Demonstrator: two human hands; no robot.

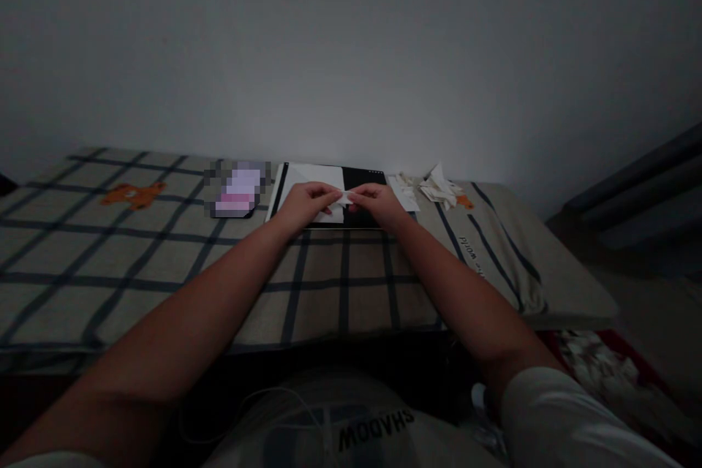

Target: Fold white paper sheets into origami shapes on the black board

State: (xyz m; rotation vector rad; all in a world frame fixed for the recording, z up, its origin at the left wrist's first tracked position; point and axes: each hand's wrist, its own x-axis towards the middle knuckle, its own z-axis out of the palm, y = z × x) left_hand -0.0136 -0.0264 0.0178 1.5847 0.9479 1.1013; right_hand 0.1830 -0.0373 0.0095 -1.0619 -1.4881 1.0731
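Note:
Both hands meet over a flat black-and-white book or folder (363, 177) lying on the checked cloth. My left hand (312, 202) pinches the left end of a small piece of white paper (345, 198) between thumb and fingers. At its right end my right hand (374, 201) grips the same paper in a pinch. Much of the paper is hidden by the fingertips, so its exact shape cannot be made out. Just right of the book, loose white paper (406, 194) lies partly behind my right hand.
A phone (239, 190) with a lit screen, partly pixelated, lies left of the book. Crumpled white paper (439, 186) sits to the right. The checked cloth (323, 285) covers the surface up to the grey wall (351, 51). A red container (625, 355) with white scraps stands low at the right.

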